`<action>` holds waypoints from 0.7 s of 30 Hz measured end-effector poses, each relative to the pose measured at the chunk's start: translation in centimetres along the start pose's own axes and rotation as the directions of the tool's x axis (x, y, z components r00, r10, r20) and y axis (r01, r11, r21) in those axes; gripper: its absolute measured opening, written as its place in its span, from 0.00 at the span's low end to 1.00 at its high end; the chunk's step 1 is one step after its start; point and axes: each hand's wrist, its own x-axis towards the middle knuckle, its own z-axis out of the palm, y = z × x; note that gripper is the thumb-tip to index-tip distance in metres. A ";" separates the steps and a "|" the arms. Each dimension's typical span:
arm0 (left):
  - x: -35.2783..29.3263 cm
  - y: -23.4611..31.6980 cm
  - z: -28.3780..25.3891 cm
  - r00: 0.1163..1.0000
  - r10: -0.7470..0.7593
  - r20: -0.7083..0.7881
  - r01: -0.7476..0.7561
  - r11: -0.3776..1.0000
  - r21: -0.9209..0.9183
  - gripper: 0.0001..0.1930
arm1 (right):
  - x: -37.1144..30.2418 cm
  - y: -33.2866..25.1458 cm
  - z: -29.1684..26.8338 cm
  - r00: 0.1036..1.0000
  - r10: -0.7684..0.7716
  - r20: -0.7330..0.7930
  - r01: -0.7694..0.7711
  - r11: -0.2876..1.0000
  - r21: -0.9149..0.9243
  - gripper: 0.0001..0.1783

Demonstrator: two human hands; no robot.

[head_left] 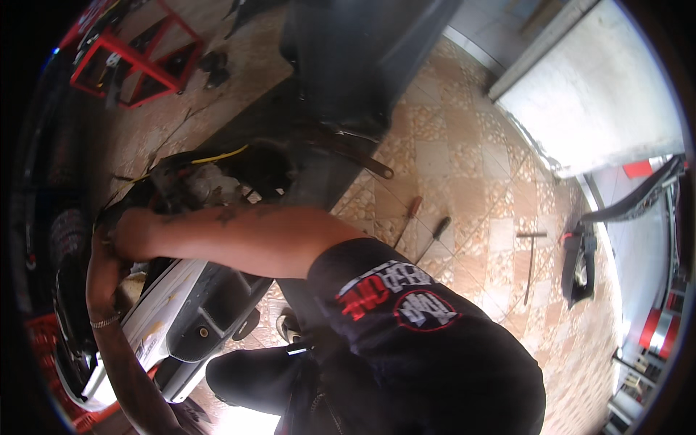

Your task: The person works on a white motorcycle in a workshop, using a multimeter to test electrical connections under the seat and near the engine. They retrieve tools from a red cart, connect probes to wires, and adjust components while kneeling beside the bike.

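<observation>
A motorcycle or scooter with white and black body panels (163,301) stands at my left, its inner parts exposed. My left hand (101,264), with a bracelet at the wrist, reaches up along the machine's far side. From the right, my right arm crosses over the body, and my right hand (134,233) comes in close beside the left at a dark part of the machine. The fingers of both hands are hidden or blurred, so what they touch does not show. A yellow cable or hose (221,157) runs over the exposed section just beyond my right forearm.
On the tiled floor lie a red-handled screwdriver (415,207), a black-handled screwdriver (441,229) and a T-handle wrench (531,262). A black plastic piece (580,268) rests at the right. A red metal frame (170,83) stands far left; a red crate (45,351) sits beside the machine.
</observation>
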 end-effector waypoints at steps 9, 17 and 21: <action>1.0 -3.5 -1.8 0.979 0.189 0.072 -0.191 0.981 0.023 0.37 | 1.0 -0.7 0.2 0.998 0.054 -0.017 -0.053 0.994 0.095 0.17; -1.0 0.8 0.6 0.998 -0.050 0.034 0.055 0.982 -0.182 0.35 | -1.4 0.7 -0.5 0.986 0.081 -0.147 -0.056 0.984 0.168 0.16; -0.7 0.3 0.1 0.998 -0.057 -0.014 0.055 0.992 -0.109 0.34 | -1.2 0.9 0.2 0.985 0.044 -0.166 -0.024 0.992 0.122 0.19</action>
